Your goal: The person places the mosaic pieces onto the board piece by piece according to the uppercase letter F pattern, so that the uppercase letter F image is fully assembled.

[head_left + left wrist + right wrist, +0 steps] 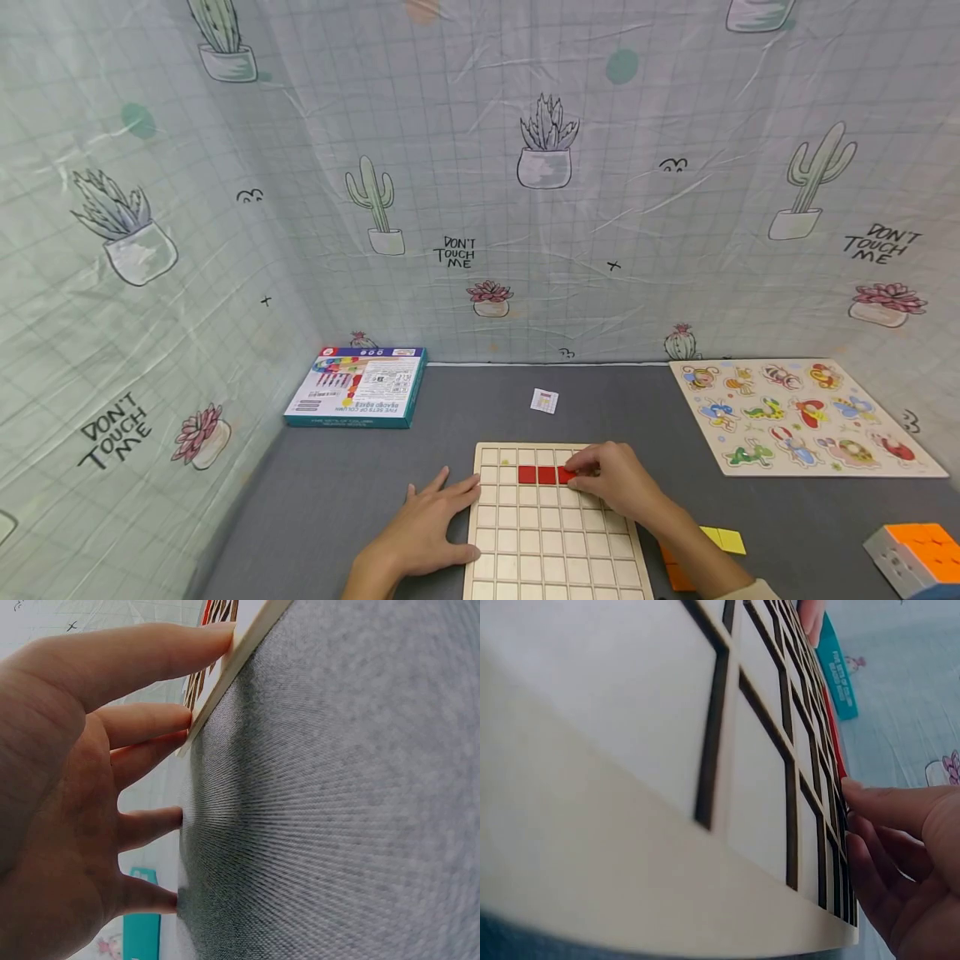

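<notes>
A wooden grid board (528, 518) lies on the grey table, divided into square cells. Three red square tiles (547, 475) sit side by side in its second row from the far edge. My right hand (617, 482) pinches the rightmost tile between thumb and fingers, partly hiding it; in the right wrist view the thumb (892, 808) meets the red strip. My left hand (423, 529) spreads its fingers along the board's left edge. Thumb and some fingers touch that edge in the left wrist view, while the other fingers (150, 827) reach down to the table.
Yellow tiles (723, 540) and orange tiles (677, 575) lie by the right forearm. A puzzle cube (918, 554) stands at the far right, an insect picture board (810, 417) behind it. A flat box (356, 387) lies back left, a small printed card (544, 401) beyond the grid board.
</notes>
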{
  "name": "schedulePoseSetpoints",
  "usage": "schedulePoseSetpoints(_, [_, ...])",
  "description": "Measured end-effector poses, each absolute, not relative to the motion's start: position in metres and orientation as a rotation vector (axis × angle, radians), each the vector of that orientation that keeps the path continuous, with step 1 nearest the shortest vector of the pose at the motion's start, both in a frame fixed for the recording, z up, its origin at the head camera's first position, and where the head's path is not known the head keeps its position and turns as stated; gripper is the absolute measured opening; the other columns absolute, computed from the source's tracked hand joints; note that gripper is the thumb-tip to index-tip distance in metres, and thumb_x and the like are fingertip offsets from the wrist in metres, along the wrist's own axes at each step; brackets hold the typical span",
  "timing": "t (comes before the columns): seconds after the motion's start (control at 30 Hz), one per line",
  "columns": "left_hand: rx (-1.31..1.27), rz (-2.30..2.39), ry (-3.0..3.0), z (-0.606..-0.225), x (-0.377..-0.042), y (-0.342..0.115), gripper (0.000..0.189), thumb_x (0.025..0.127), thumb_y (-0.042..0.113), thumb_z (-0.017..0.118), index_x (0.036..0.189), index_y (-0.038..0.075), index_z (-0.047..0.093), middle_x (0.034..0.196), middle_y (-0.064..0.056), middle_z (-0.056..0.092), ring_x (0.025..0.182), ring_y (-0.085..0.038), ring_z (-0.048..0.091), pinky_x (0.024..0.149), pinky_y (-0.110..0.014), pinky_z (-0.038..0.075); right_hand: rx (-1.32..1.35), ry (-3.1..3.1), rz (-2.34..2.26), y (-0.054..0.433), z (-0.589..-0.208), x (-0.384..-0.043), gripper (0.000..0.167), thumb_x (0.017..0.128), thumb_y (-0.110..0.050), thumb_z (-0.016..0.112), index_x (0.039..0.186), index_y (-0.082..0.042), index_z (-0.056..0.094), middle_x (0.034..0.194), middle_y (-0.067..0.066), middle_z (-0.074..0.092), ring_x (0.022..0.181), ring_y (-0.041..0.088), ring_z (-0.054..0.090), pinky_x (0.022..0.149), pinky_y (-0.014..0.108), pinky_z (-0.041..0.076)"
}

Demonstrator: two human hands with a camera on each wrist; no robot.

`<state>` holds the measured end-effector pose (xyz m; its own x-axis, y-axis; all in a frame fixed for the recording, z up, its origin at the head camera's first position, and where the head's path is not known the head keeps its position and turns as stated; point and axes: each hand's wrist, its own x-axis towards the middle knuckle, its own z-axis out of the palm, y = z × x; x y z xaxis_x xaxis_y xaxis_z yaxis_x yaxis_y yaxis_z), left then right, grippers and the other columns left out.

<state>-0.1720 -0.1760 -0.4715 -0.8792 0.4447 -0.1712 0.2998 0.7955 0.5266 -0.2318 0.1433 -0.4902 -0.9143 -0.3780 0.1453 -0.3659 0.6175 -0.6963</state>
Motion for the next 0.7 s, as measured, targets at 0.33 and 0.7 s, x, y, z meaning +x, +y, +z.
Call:
schedulePoseSetpoints(0.33, [0.574, 0.726, 2.701, -0.4728, -0.1726, -0.1763, 0.079, 0.082, 0.045, 0.08, 0.152, 0.021, 0.052, 0.161, 0.001, 0.046, 0.153, -0.05, 0.029, 0.101, -0.092, 0.017, -0.666, 2.834, -1.207, 0.139, -0.4874, -0.2296, 0.016, 0.081, -0.008, 0.083, 0.097, -0.007, 0.082, 0.097, 0.005, 0.08, 0.072, -0.003, 0.061, 0.062, 0.017, 0.051])
schedulePoseSetpoints(0.7, [0.58, 0.715, 2.708, -0.473, -0.1725, -0.1763, 0.08, 0.082, 0.046, 0.081, 0.151, 0.021, 0.052, 0.161, 0.001, 0.047, 0.153, -0.05, 0.029, 0.101, -0.092, 0.018, -0.651, 2.804, -1.225, 0.1394, -0.4875, -0.23, 0.016, 0.08, -0.007, 0.084, 0.096, -0.008, 0.082, 0.094, 0.004, 0.08, 0.07, -0.001, 0.06, 0.06, 0.018, 0.05])
